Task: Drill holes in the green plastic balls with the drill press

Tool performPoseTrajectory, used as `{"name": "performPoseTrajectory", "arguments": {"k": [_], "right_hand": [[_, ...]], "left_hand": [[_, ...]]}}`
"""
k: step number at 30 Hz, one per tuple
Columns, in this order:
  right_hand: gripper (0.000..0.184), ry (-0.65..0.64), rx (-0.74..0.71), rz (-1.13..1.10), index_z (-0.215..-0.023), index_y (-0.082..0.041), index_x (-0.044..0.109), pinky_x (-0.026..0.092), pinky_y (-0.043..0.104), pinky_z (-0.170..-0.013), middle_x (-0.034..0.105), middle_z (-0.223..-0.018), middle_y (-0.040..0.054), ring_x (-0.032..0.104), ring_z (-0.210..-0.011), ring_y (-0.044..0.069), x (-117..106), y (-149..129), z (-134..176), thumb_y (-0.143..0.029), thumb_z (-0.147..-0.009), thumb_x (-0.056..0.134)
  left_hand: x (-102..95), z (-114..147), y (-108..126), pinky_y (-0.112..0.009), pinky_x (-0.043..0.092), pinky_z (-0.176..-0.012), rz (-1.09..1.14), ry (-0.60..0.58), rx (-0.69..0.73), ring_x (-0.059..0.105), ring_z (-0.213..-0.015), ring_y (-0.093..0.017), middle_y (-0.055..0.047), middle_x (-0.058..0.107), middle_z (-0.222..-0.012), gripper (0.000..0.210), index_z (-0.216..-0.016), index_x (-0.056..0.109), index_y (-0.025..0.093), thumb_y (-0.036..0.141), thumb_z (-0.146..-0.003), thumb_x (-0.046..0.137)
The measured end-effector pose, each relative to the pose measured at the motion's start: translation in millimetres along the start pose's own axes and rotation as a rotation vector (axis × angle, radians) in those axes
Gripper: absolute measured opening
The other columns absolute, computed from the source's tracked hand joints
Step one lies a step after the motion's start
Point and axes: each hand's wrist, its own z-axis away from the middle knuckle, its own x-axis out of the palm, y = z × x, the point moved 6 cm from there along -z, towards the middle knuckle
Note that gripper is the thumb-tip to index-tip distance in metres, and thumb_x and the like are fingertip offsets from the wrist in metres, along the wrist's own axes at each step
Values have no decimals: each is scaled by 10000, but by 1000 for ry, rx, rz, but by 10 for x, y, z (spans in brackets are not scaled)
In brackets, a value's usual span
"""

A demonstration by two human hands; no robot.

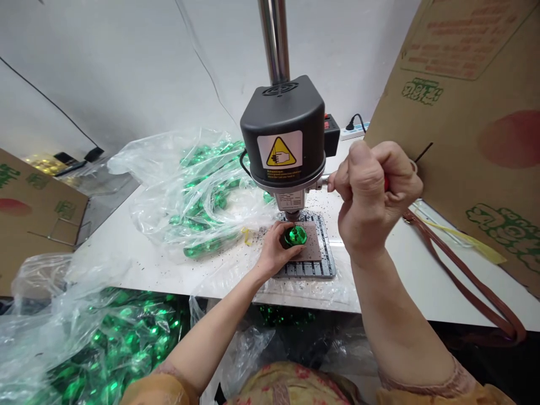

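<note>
A small shiny green bauble (297, 235) sits on the flat board (310, 250) over the slotted metal base (328, 269). My left hand (276, 247) pinches it from the left, thumb in front and fingers behind. Right above it is the chuck (292, 215) of a black drill press (282, 118) with a yellow hand-warning label. My right hand (375, 180) is closed round the press's feed handle at its right side; a bit of red shows between the fingers. Whether the drill bit touches the bauble cannot be made out.
Clear plastic bags (202, 191) of green shiny pieces lie on the white table (177, 275) at left, and another bag (113, 343) is below it. Dark shavings are scattered around the base. A cardboard box (472, 129) and a brown strap (459, 281) are at right.
</note>
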Motion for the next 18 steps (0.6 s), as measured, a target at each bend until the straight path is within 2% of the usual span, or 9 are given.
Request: {"name": "performPoseTrajectory", "arguments": {"k": [7, 12, 18], "right_hand": [[435, -21, -49, 62, -657, -208, 321, 344, 223, -473, 255, -539, -69, 294, -456, 19, 1, 5, 7, -371, -964, 582], [476, 48, -107, 14, -617, -201, 290, 332, 243, -471, 210, -528, -60, 282, -454, 32, -35, 3, 94, -319, -946, 614], [466, 67, -164, -12, -601, -200, 296, 340, 264, -465, 221, -523, -65, 278, -436, 30, -41, -9, 160, -278, -931, 616]], "left_hand": [[67, 72, -93, -476, 512, -1042, 92, 28, -19, 661, -1171, -308, -95, 721, -1197, 528, -1238, 662, 217, 279, -754, 864], [79, 91, -105, -470, 516, -1035, 122, 44, -26, 662, -1152, -299, -99, 707, -1204, 535, -1241, 641, 209, 300, -763, 864], [97, 104, -115, -455, 515, -1017, 136, 37, -21, 658, -1122, -288, -89, 702, -1186, 528, -1234, 633, 215, 320, -770, 864]]}}
